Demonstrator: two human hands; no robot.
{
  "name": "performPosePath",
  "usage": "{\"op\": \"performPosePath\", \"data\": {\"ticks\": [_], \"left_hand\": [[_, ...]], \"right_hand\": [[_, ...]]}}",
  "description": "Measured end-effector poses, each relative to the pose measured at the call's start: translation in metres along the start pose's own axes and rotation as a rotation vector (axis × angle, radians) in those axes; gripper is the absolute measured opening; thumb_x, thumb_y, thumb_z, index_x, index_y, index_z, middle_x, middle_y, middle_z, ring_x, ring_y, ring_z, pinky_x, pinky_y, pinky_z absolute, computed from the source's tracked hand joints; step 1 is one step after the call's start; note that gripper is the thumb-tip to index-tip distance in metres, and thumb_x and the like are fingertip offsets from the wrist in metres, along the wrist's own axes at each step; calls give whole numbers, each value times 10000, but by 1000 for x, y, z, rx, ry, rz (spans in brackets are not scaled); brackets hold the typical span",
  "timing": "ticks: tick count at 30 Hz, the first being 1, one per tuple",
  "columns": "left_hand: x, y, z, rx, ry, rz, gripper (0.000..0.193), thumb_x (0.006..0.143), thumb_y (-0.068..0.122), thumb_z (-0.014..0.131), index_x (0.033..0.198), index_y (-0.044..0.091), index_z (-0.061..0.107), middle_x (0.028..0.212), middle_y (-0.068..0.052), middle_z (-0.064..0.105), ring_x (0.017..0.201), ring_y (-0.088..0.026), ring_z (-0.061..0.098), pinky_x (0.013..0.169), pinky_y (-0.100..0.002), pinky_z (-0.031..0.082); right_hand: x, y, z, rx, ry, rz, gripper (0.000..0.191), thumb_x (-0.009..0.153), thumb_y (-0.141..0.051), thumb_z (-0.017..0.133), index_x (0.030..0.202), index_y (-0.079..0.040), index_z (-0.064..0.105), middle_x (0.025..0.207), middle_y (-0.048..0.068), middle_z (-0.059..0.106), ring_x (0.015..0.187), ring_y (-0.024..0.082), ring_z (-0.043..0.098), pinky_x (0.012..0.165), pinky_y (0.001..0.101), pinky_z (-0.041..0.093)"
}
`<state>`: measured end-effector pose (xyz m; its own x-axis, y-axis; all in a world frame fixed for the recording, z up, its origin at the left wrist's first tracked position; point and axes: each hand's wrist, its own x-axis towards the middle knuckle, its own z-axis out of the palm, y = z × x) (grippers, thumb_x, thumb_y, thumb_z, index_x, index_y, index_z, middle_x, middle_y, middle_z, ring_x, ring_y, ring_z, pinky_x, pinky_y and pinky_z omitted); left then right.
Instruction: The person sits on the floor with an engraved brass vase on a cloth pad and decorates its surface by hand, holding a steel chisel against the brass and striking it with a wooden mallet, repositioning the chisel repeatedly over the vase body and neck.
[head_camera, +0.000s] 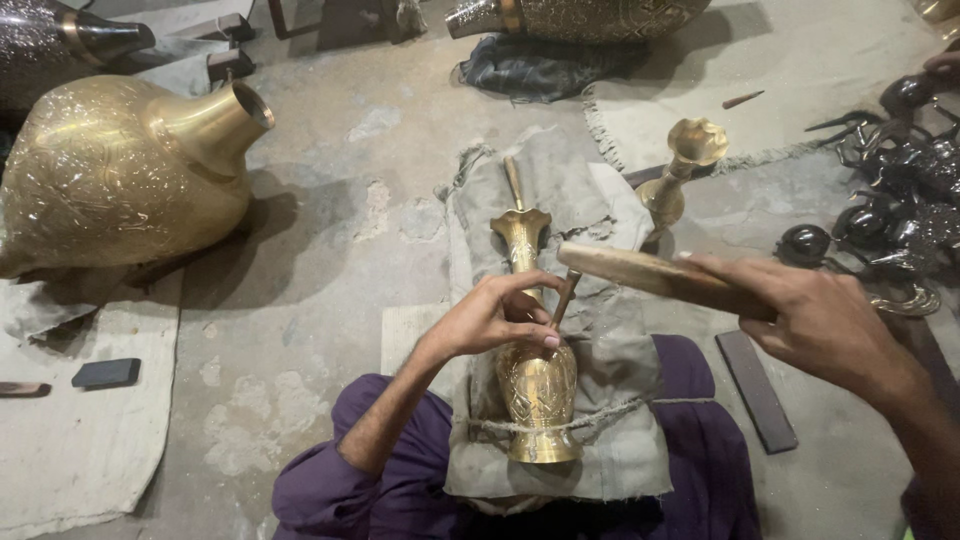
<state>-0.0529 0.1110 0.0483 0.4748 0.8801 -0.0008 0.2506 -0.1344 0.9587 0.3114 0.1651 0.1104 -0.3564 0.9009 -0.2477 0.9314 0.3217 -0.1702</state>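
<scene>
Resting on a grey cloth pad (600, 400) across the person's lap, a brass vase (537, 380) lies lengthwise. The left hand (495, 315) pinches a thin chisel (565, 296) against the vase's body. The right hand (820, 325) is clamped around a wooden mallet (650, 275) raised just above the chisel.

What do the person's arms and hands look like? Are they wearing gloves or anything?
No gloves. Both the left hand and the right hand are bare, with no rings, watch or bracelets showing. The left forearm is bare up to a loose purple cloth sleeve bunched at the elbow. The right forearm is bare as far as the picture's edge, so no sleeve shows there.
</scene>
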Motion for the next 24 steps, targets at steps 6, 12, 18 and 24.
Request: {"op": "performPosePath", "data": {"ticks": [6, 12, 18, 24], "left_hand": [[-1, 2, -2, -50, -15, 12, 654, 833, 256, 846, 1417, 111, 588, 936, -52, 812, 923, -122, 779, 847, -340, 621], [-4, 4, -1, -143, -15, 9, 622, 838, 232, 847, 1394, 95, 604, 935, -66, 817, 907, -125, 780, 857, -330, 618], [-2, 3, -2, 11, -2, -18, 670, 811, 253, 862, 1412, 108, 604, 924, -60, 809, 897, -121, 775, 846, -330, 611], [-3, 0, 0, -53, 9, -25, 668, 798, 249, 868, 1394, 109, 601, 930, -63, 813, 907, -133, 773, 861, -350, 614]], "right_hand": [[-3, -3, -6, 19, 60, -71, 928, 745, -200, 817, 1533, -479, 412, 1297, -28, 715, 838, 189, 776, 804, 369, 656], [-2, -7, -4, -52, -68, 68, 888, 851, -233, 800, 1541, -581, 364, 1253, -65, 712, 846, 173, 779, 809, 339, 684], [-1, -2, 0, 165, 95, -34, 948, 831, -200, 795, 1624, -453, 342, 1225, 13, 726, 841, 193, 749, 785, 338, 661], [1, -7, -2, -2, 11, 5, 865, 848, -227, 768, 1577, -454, 363, 1284, 3, 700, 839, 156, 760, 763, 307, 669]]}}
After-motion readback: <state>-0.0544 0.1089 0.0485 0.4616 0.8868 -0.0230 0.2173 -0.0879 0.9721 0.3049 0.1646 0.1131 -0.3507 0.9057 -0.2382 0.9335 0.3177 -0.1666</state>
